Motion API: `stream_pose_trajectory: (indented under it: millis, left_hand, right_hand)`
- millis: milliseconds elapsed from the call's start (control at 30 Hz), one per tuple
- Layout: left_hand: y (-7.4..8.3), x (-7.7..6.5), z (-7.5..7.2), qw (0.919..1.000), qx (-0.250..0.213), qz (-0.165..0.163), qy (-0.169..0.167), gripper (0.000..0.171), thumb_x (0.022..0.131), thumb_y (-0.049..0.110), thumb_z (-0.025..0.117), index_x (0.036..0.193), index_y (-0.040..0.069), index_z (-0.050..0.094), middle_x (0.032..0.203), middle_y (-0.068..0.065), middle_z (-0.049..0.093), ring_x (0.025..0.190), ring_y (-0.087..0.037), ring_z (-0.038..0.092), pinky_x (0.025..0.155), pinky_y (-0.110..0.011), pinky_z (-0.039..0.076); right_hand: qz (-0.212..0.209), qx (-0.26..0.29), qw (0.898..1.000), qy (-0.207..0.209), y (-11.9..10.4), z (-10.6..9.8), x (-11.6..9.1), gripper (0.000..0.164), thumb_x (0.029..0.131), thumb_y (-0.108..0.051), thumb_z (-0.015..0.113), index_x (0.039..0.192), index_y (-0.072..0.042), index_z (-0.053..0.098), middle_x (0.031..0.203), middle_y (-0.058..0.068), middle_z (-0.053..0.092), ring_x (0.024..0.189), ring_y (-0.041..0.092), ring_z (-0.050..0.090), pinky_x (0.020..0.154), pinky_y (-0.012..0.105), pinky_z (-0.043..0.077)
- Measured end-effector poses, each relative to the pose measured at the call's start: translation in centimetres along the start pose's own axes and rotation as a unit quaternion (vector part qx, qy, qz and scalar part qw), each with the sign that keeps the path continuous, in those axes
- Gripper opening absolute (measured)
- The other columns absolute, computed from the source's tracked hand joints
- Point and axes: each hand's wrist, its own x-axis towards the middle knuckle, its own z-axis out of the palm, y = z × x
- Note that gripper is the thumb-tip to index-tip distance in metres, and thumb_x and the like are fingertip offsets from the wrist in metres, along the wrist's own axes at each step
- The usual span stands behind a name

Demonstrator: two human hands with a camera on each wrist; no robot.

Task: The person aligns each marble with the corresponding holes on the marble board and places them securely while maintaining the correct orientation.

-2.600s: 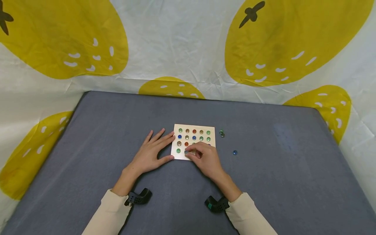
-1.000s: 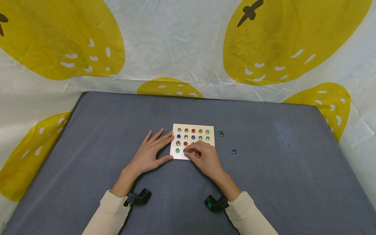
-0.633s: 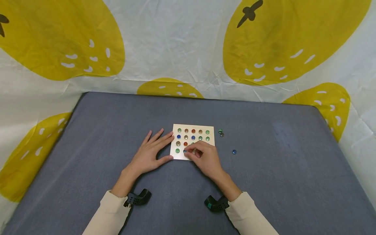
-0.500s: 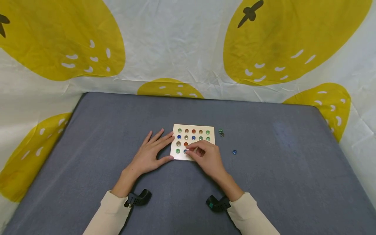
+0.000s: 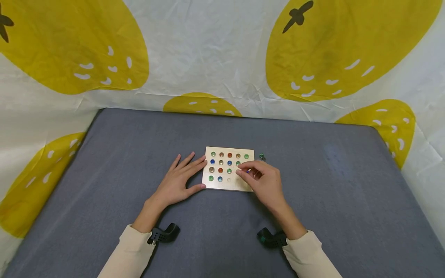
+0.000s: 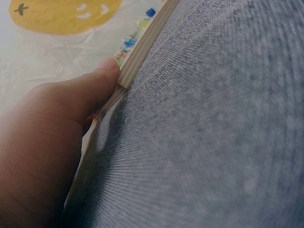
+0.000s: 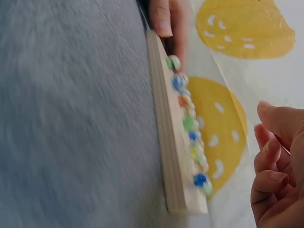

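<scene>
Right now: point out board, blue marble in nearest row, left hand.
Board (image 5: 237,184), head view: bare surface by near edge.
Blue marble (image 5: 220,178), head view: upper surface.
Left hand (image 5: 177,185), head view: back of hand.

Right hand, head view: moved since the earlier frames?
Yes. Against the board, the right hand has shifted rightward and slightly toward the far edge, leaving the near-row blue marble fully in view.

Left fingers (image 5: 198,166) block the board (image 5: 225,174) at left, its near edge mostly free
</scene>
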Motion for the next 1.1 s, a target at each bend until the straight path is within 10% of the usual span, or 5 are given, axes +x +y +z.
stream_pose_trajectory:
  millis: [300, 1100]
  left_hand:
    - [0.0, 0.0, 0.2, 1.0, -0.003, 0.004, 0.004, 0.07, 0.09, 0.053, 0.059, 0.147, 0.017, 0.042, 0.151, 0.001, 0.036, 0.142, -0.027, 0.022, 0.114, -0.053, 0.006]
    - [0.0, -0.1, -0.1, 0.9999, 0.0, -0.01, -0.011, 0.071, 0.088, 0.048, 0.063, 0.148, 0.019, 0.04, 0.152, 0.003, 0.034, 0.143, -0.025, 0.02, 0.115, -0.051, 0.004]
  right_hand:
    - [0.041, -0.008, 0.999, 0.008, -1.7, -3.5, 0.0, 0.013, 0.078, 0.004, 0.076, 0.09, 0.002, 0.073, 0.078, 0.01, 0.065, 0.06, 0.018, 0.049, 0.051, 0.02, 0.04]
    - [0.116, -0.044, 0.992, 0.0, 5.8, -8.2, -1.2, 0.02, 0.083, -0.014, 0.077, 0.101, -0.005, 0.074, 0.086, 0.004, 0.066, 0.064, 0.013, 0.054, 0.054, 0.019, 0.043]
